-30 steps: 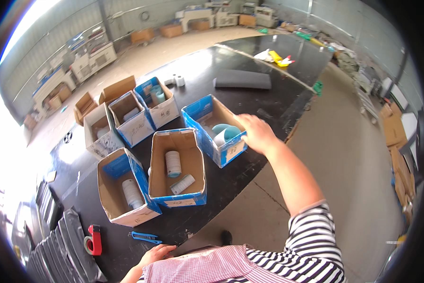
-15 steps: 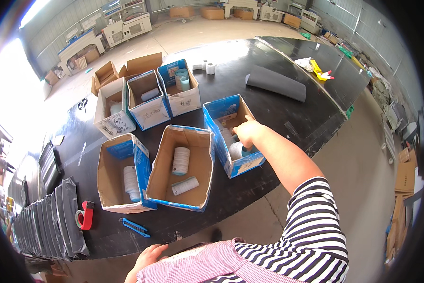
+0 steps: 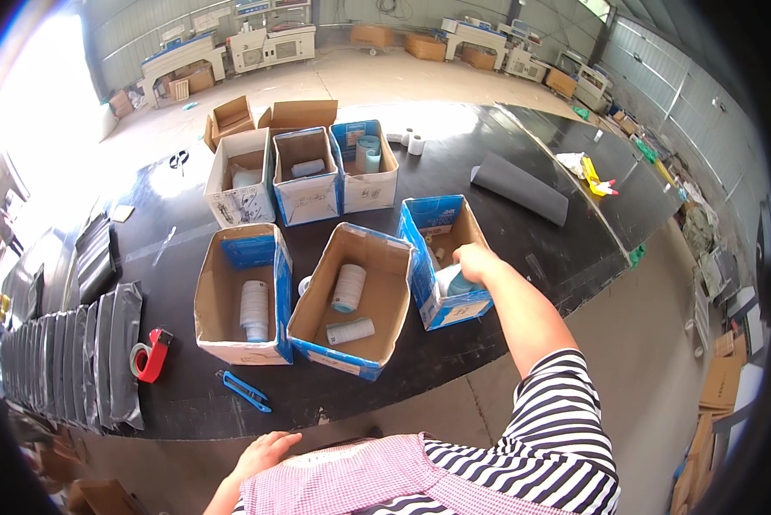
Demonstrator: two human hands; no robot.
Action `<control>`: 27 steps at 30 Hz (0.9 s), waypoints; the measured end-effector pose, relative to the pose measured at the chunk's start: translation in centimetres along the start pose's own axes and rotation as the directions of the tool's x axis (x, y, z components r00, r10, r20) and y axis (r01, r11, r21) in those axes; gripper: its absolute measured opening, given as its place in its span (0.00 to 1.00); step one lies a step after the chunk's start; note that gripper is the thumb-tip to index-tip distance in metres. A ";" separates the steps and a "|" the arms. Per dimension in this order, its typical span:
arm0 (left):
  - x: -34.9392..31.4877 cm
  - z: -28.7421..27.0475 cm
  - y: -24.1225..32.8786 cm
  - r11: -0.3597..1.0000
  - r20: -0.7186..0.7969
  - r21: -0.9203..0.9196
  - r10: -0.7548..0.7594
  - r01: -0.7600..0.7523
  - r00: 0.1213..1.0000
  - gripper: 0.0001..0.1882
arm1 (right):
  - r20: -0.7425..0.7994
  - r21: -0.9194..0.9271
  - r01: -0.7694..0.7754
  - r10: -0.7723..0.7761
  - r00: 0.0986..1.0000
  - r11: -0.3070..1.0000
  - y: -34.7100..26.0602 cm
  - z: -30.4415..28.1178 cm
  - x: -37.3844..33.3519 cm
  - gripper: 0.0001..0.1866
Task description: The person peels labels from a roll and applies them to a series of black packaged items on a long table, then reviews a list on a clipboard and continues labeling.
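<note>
Hands at the box row on the black table (image 3: 523, 249)

Right hand (image 3: 476, 262) reaches into the blue box (image 3: 446, 262), fingers closed around a pale blue roll (image 3: 451, 281) inside it. Left hand (image 3: 265, 452) hangs loosely open, empty, near the table's front edge.

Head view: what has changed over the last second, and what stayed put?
The right hand went from the near rim of the blue-and-brown box down into it and now grips a pale blue roll there. The view itself shifted, so the boxes only appear to move. The left hand stays low at the table edge, holding nothing. The rolls in the two open cartons, the red tape dispenser and the blue cutter lie as before.
</note>
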State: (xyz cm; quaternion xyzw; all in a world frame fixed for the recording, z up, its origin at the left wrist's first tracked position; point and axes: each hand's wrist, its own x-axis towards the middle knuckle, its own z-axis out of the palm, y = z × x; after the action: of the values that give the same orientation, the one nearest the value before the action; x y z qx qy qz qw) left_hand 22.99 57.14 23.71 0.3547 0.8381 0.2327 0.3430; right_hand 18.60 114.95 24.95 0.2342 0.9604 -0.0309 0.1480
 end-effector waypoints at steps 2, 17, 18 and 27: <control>-0.5 -0.1 -0.9 0.999 -0.039 0.001 0.047 -0.047 0.998 0.25 | -0.164 0.040 0.001 0.006 0.986 0.999 -0.5 -2.8 -2.3 0.17; 0.4 -7.6 2.1 0.768 -0.363 -0.245 0.492 -0.591 0.791 0.17 | -0.643 0.494 0.431 0.016 0.766 -0.756 -14.6 -6.1 -17.3 0.13; 0.0 -6.8 1.3 0.704 -0.353 -0.396 0.476 -0.590 0.805 0.15 | -0.629 0.468 0.312 -0.064 0.775 -0.827 -17.7 -4.6 -18.0 0.15; -9.0 -5.5 -2.1 -0.158 -0.066 -0.987 0.472 0.011 0.879 0.30 | -0.409 0.523 -0.454 -0.680 0.609 -0.721 -36.4 2.5 -29.4 0.18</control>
State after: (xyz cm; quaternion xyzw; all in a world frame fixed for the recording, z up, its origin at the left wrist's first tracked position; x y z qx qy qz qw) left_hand 22.65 48.22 29.66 0.1614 0.2333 0.7699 0.5716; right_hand 27.47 69.32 31.00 -0.1262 0.1755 -0.9685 0.1233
